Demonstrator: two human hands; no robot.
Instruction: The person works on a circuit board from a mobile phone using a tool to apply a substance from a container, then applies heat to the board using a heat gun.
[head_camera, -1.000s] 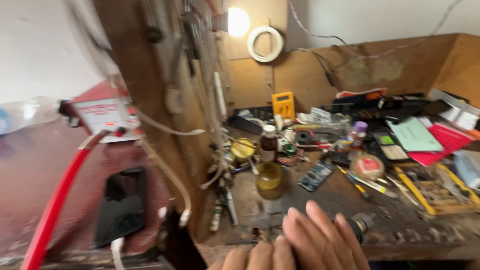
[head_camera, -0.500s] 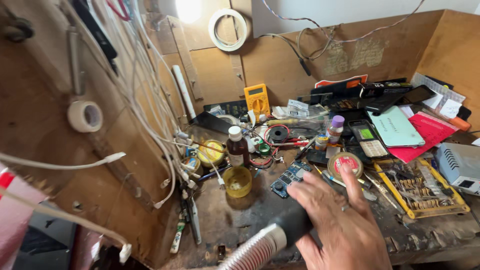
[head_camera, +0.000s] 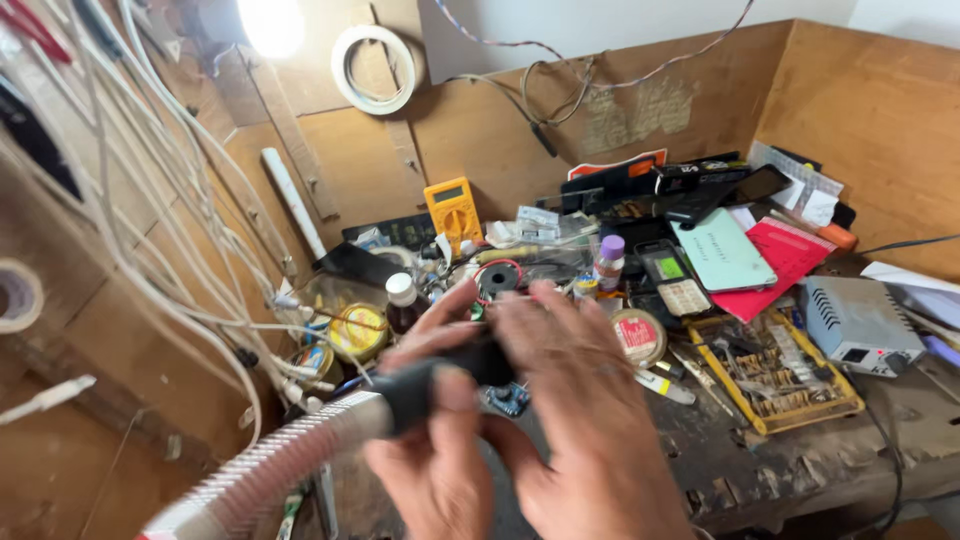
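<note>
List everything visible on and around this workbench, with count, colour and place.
handpiece: one, black grip on a ribbed pale hose, centre, in both hands
multimeter: one, yellow, back centre
tape roll: one, white, on back wall
screwdriver bit tray: one, yellow, right
grey box unit: one, far right
small bottle: one, purple cap, centre
white cables: many, hanging left
left hand: under the grip
right hand: over the grip's front

Black round tool handle (head_camera: 440, 380) on a pale ribbed hose (head_camera: 270, 470); yellow boxy multimeter (head_camera: 452, 208); flat red paper folder (head_camera: 785, 262); mint-green notebook (head_camera: 722, 252).
</note>
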